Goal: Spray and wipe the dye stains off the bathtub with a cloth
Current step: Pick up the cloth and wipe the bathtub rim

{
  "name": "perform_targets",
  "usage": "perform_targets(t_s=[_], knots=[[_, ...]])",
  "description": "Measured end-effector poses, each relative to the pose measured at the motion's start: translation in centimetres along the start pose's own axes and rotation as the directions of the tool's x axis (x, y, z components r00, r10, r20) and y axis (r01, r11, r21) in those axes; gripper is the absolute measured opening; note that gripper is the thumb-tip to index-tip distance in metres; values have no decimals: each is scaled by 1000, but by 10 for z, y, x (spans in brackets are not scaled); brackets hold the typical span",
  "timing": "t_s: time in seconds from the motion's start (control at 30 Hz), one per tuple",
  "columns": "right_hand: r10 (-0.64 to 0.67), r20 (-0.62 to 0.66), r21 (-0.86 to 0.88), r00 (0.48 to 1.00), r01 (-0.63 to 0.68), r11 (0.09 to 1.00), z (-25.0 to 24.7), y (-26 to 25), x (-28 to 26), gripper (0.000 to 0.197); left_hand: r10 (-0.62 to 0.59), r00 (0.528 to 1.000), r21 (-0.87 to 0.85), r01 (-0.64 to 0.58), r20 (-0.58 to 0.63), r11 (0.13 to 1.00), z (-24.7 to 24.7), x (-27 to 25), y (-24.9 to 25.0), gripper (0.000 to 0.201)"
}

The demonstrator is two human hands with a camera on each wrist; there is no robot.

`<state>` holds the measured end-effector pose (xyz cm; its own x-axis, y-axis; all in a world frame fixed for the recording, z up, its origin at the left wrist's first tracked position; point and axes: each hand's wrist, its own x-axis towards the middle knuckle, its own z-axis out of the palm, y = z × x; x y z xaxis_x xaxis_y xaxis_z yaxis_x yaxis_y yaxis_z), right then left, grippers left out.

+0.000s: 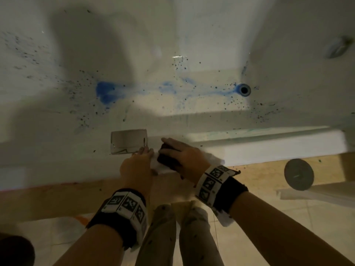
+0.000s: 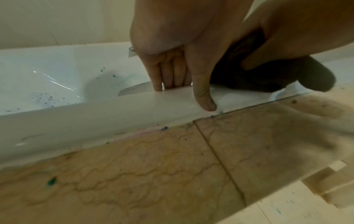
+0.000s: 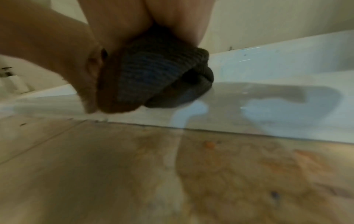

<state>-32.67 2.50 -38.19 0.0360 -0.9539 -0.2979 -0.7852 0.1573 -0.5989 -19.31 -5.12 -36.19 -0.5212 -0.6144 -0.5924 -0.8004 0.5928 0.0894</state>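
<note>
The white bathtub (image 1: 269, 148) carries a large blue dye stain (image 1: 104, 92) on its floor, with paler blue streaks (image 1: 167, 88) running toward the drain (image 1: 244, 89) and dark specks scattered around. My right hand (image 1: 178, 150) grips a bunched dark knitted cloth (image 1: 167, 160) and presses it onto the near rim; the right wrist view shows the cloth (image 3: 159, 78) under the palm. My left hand (image 1: 143, 156) rests just to the left of it, with straight fingers and thumb touching the rim (image 2: 95, 121). No spray bottle is in view.
A shiny metal plate (image 1: 128, 144) sits in the tub's near inner wall by my left fingers. A chrome fitting (image 1: 338, 47) is at the far right. A round grey disc (image 1: 298, 174) lies on the beige tiled floor, and my legs (image 1: 159, 237) are below.
</note>
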Motion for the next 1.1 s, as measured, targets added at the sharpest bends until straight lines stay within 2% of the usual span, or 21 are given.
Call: perform_targets(t_s=[0.1, 0.17, 0.27, 0.33, 0.43, 0.5, 0.57, 0.67, 0.73, 0.8, 0.83, 0.9, 0.97, 1.03, 1.1], knots=[[226, 1, -13, 974, -226, 974, -23, 21, 21, 42, -7, 1000, 33, 6, 29, 999, 0, 4, -1, 63], [359, 31, -36, 933, -358, 933, -37, 31, 31, 41, -41, 997, 67, 37, 65, 997, -1, -1, 2, 62], [470, 41, 69, 882, -472, 879, -58, 44, 28, 46, -100, 992, 149, 88, 78, 985, -7, -2, 19, 47], [453, -16, 127, 891, -448, 885, -73, 51, 17, 55, -107, 991, 156, 93, 82, 983, -16, 3, 40, 46], [456, -16, 163, 890, -447, 879, -97, 71, -7, 69, 27, 997, 184, -40, 69, 982, -27, 13, 89, 64], [460, -42, 131, 887, -451, 883, -121, 96, -30, 67, 127, 991, 130, -131, 38, 983, -34, 17, 131, 65], [475, -121, 96, 871, -466, 879, -146, 126, -60, 58, 197, 980, 41, -198, 22, 979, -39, 19, 175, 61], [508, -247, 84, 825, -504, 859, -186, 178, -110, 49, 258, 966, -58, -259, -17, 964, -40, 22, 241, 56], [540, -301, 185, 786, -508, 842, -212, 219, -143, 50, 305, 951, -80, -309, -60, 948, -38, 28, 286, 55], [601, -346, 360, 720, -490, 794, -238, 264, -177, 50, 345, 935, -91, -352, -82, 932, -34, 38, 332, 56], [618, -363, 380, 697, -494, 782, -250, 289, -196, 50, 359, 930, -96, -365, -73, 926, -32, 44, 353, 59], [629, -379, 266, 679, -571, 777, -269, 333, -235, 51, 361, 933, -88, -360, -5, 929, -22, 53, 388, 68], [616, -394, 132, 682, -622, 772, -285, 375, -273, 53, 298, 952, -57, -294, 74, 954, -10, 57, 408, 75], [637, -386, 17, 667, -685, 728, -296, 407, -306, 53, 203, 975, -27, -202, 87, 979, -1, 57, 415, 74], [664, -372, -57, 649, -730, 681, -302, 434, -331, 55, 159, 985, 0, -159, 74, 987, 2, 58, 418, 73]])
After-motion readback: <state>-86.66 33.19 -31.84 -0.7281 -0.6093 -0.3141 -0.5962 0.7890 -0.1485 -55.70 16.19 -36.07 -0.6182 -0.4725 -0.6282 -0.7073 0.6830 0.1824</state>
